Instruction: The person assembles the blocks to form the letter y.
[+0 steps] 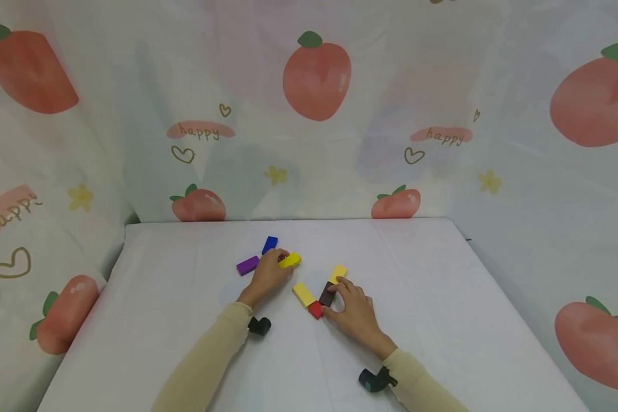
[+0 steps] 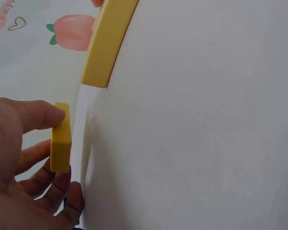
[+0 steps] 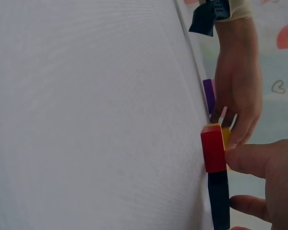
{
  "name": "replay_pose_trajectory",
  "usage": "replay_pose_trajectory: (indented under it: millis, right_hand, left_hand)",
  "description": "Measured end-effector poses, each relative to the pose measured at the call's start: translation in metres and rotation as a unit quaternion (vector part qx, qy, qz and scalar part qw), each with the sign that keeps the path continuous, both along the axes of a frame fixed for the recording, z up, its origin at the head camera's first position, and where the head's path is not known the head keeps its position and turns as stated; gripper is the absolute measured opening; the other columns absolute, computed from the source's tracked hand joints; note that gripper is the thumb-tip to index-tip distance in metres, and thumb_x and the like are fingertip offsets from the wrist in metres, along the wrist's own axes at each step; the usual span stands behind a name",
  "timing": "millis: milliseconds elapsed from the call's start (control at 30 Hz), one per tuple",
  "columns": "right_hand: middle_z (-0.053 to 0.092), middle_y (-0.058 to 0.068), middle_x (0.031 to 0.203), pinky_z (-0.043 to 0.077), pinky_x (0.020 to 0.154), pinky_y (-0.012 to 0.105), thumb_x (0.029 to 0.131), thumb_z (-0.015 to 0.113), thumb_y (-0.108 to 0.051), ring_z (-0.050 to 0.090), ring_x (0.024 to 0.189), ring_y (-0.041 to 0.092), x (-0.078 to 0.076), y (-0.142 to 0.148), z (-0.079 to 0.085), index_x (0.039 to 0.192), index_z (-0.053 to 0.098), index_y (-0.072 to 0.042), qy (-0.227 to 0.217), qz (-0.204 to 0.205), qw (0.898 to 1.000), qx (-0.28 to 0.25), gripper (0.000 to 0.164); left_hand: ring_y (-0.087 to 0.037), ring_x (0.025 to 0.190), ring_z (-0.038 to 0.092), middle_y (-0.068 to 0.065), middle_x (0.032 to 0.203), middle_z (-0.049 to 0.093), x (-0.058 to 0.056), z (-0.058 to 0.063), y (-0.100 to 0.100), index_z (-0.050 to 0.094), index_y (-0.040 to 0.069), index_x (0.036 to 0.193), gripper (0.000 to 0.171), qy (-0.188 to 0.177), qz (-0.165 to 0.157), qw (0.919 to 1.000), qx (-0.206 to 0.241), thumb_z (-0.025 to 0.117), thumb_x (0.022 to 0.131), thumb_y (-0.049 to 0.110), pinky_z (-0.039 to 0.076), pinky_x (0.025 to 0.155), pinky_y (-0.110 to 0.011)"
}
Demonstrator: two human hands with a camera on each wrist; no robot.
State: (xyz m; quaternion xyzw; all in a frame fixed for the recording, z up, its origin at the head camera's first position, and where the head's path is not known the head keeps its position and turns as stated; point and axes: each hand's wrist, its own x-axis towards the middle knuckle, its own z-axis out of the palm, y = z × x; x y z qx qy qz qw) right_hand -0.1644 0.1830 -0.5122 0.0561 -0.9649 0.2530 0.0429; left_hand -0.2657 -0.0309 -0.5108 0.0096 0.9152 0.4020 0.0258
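Note:
My left hand [image 1: 269,276] pinches a bright yellow block [image 1: 290,260]; the left wrist view has this block [image 2: 61,148] between thumb and fingers, above the white surface. A purple block [image 1: 248,265] and a blue block [image 1: 270,245] lie close to that hand. My right hand [image 1: 357,315] reaches over a row of blocks: its thumb touches the red block [image 3: 213,152] and a finger touches the dark block [image 3: 219,199]. One pale yellow block [image 1: 303,295] meets the red one at an angle. Another pale yellow block [image 1: 338,273] adjoins the dark block's far end, partly behind the fingers.
The blocks stand on a white-covered table [image 1: 432,297]. A fruit-patterned cloth [image 1: 340,160] hangs behind it and at both sides. Black wrist devices are worn at the left cuff [image 1: 260,327] and right cuff [image 1: 375,380].

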Motion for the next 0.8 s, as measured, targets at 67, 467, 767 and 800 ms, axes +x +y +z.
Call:
replay_pose_trajectory:
  millis: [67,467,767,800]
  right_hand:
    - [0.048,0.009,0.148,0.039,0.096,0.057,0.082,0.077,-0.035,0.049,0.129,0.037,0.000,0.000,0.000,0.119,0.064,-0.018,-0.002,-0.001,1.000,0.000,0.043]
    - [0.048,0.010,0.148,0.039,0.095,0.056,0.082,0.077,-0.035,0.048,0.129,0.037,0.001,0.000,0.001,0.118,0.064,-0.018,0.002,0.001,1.000,-0.002,0.043]
    - [0.048,0.010,0.148,0.039,0.094,0.056,0.082,0.076,-0.035,0.048,0.129,0.037,0.000,0.001,-0.001,0.118,0.063,-0.018,0.003,0.003,1.000,-0.002,0.042]
    - [0.048,0.009,0.148,0.039,0.095,0.056,0.082,0.076,-0.035,0.048,0.130,0.037,0.000,0.001,-0.001,0.119,0.063,-0.018,0.003,0.003,1.000,-0.002,0.042]
  left_hand:
    - [-0.022,0.107,0.057,-0.007,0.117,0.061,0.001,0.000,-0.002,0.064,0.011,0.122,0.037,0.003,-0.008,1.0000,-0.002,0.074,0.088,0.023,0.050,0.101,-0.038]
    - [-0.023,0.108,0.059,-0.007,0.120,0.062,0.006,0.004,-0.020,0.065,0.011,0.123,0.039,0.039,-0.050,0.9979,-0.008,0.074,0.088,0.025,0.051,0.098,-0.039]
    - [-0.023,0.109,0.058,-0.007,0.118,0.063,0.013,0.015,-0.027,0.065,0.011,0.120,0.036,0.029,-0.074,0.9968,-0.004,0.074,0.087,0.022,0.051,0.099,-0.040]
    - [-0.023,0.109,0.058,-0.006,0.118,0.062,0.013,0.016,-0.028,0.065,0.011,0.120,0.036,0.027,-0.078,0.9965,-0.005,0.074,0.088,0.022,0.051,0.099,-0.040]
